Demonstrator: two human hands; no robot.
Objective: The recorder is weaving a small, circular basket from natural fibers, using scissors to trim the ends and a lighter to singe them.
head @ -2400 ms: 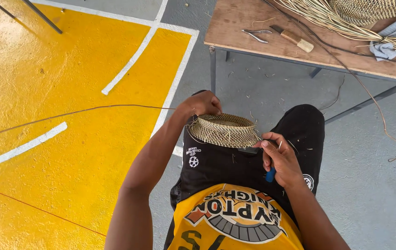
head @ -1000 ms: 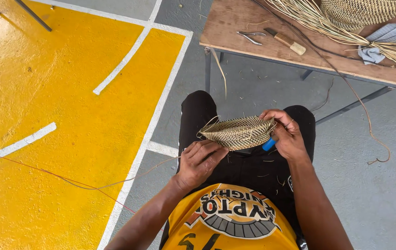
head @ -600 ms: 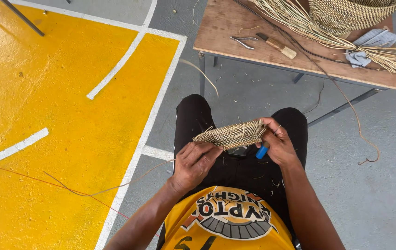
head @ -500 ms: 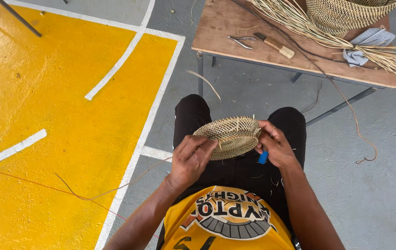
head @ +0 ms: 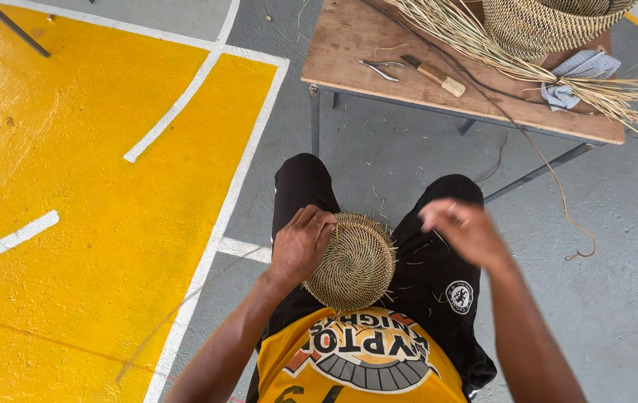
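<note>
Head view: looked down on a seated person's lap, legs in black shorts, yellow shirt at the bottom edge.
Woven disc: a round, coiled straw basket base [head: 352,263] lay on the lap between the thighs, its flat spiral face turned up toward the camera.
Left hand: the left hand [head: 300,242] was closed over the disc's left rim, fingers curled on the weave, gripping it.
Right hand: the right hand [head: 462,230] hovered over the right thigh, just beside the disc and not touching it; it was blurred, fingers loosely spread, holding nothing that could be made out.
Straw bits: short loose fibres lay scattered on the shorts [head: 438,261] near the disc.
Worktop: a wooden worktop [head: 349,45] on metal legs stood well ahead of the knees.
On the worktop: metal pliers [head: 382,69], a wooden-handled tool [head: 434,75], a bundle of long straw [head: 498,52], a larger woven basket [head: 543,26] and a pale cloth [head: 573,75].
Floor: grey concrete beside a yellow painted area [head: 73,186] with white lines.
</note>
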